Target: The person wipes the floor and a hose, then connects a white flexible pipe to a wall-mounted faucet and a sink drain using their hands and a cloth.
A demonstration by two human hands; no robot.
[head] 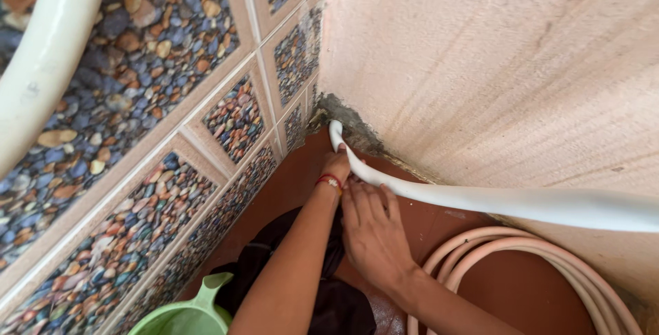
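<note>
Two hands on white pipe (480, 201) | left hand (336, 167) grasps it at 12 o'clock by wall corner | right hand (371, 228) wraps it just below | pink hose (522, 246) coiled at 4 o'clock | green jug (189, 311) at 7 o'clock

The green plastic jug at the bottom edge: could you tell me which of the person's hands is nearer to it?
Neither by much; the right hand seems slightly nearer, up and right of the green jug. The left hand lies farther up.
</note>
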